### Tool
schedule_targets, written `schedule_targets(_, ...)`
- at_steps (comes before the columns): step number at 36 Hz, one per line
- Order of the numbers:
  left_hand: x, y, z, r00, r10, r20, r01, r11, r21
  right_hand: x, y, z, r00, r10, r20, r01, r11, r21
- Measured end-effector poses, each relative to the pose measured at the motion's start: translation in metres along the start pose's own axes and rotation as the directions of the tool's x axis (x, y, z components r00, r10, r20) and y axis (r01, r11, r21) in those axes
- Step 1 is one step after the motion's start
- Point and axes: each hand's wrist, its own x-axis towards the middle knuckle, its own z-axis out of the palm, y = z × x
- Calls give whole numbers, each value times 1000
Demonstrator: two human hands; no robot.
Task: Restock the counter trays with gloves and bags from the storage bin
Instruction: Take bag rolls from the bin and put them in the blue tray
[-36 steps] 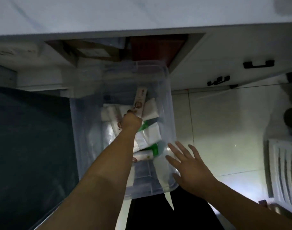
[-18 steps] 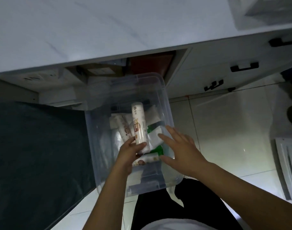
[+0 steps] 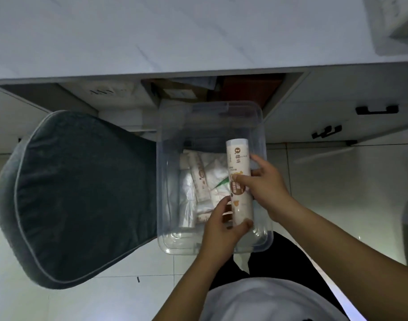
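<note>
A clear plastic storage bin (image 3: pixel 166 181) stands on the floor below the counter. Over its right half I hold a long white tube pack (image 3: pixel 238 163) with brown print, upright. My left hand (image 3: pixel 221 225) grips its lower end. My right hand (image 3: pixel 265 186) wraps its middle from the right. Inside the bin lie a second similar tube pack (image 3: pixel 199 179), white folded packs with green print (image 3: pixel 218 184) and clear plastic bags (image 3: pixel 186 205).
A white marble-look counter (image 3: pixel 175 31) runs across the top, with a pale tray corner (image 3: pixel 397 22) at its far right. A dark green padded chair (image 3: pixel 82 193) stands left of the bin. White drawers with black handles (image 3: pixel 376 110) are right. Floor is pale tile.
My left hand has lifted the tube pack out of the bin's contents and toward me. My right hand came from the bin's rim onto the tube. The view has pulled back and up.
</note>
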Motion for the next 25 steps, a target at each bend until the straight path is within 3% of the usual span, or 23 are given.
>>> schedule_targets(2, 10, -8, -9, 981, -61, 184, 53, 997, 49, 5, 0, -9, 999, -28, -26, 24, 993, -118)
schedule_targets(4, 27, -19, -22, 965, -147, 216, 131, 987, 89, 8, 2, -22, 992, -124, -28, 105, 926, -363)
schedule_targets(6, 54, -34, -34, 974, -223, 44, 216, 969, 123, 11, 9, -34, 969, -246, 26, 202, 725, -658)
schedule_targets(8, 83, -51, -46, 957, -258, -135, 279, 946, 168, 13, 18, -43, 946, -302, 117, 255, 470, -845)
schedule_targets(10, 114, -64, -59, 943, -244, -226, 299, 920, 254, 15, 29, -47, 941, -277, 196, 278, 298, -913)
schedule_targets(15, 183, -85, -74, 919, -258, -300, 363, 849, 383, 16, 60, -53, 913, -165, 372, 384, 44, -922)
schedule_targets(25, 275, -105, -73, 814, -374, -445, 511, 825, 241, 17, 80, -52, 923, -199, 328, 358, 141, -923)
